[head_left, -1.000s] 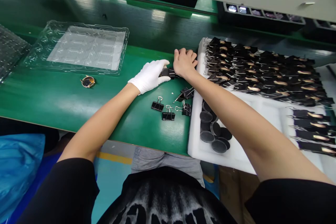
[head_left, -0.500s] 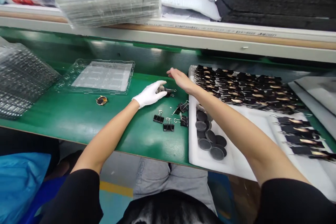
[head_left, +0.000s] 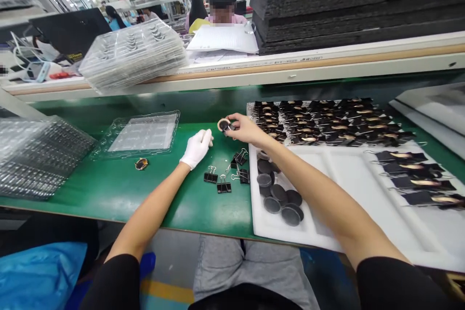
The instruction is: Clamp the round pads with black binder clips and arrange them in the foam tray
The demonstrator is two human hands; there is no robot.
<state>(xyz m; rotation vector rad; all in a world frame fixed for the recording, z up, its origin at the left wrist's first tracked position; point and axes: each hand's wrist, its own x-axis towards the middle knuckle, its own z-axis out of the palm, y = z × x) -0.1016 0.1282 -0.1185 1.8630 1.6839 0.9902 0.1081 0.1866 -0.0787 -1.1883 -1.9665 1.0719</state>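
My right hand [head_left: 244, 128] pinches a round black part with a cream rim [head_left: 223, 125] above the green table. Something dark, partly hidden by the fingers, is on its right side. My left hand [head_left: 198, 147], in a white glove, is just left of it with fingers drawn together, and nothing shows in them. Several black binder clips [head_left: 224, 185] with wire handles lie on the table below the hands. Dark grey discs [head_left: 278, 193] are heaped in the left part of a white foam tray [head_left: 337, 169], under my right forearm.
Rows of clipped black parts [head_left: 316, 118] fill the tray's back; several more [head_left: 417, 177] lie at its right. Left are a clear plastic tray [head_left: 140, 133], a small round part [head_left: 141, 163] and stacked clear trays [head_left: 39, 157]. A shelf edge [head_left: 232, 69] crosses behind; people sit beyond.
The gloved left hand has moved off the clipped round part, which is now in my right hand. My right hand has turned and closed on it. The view has tilted up.
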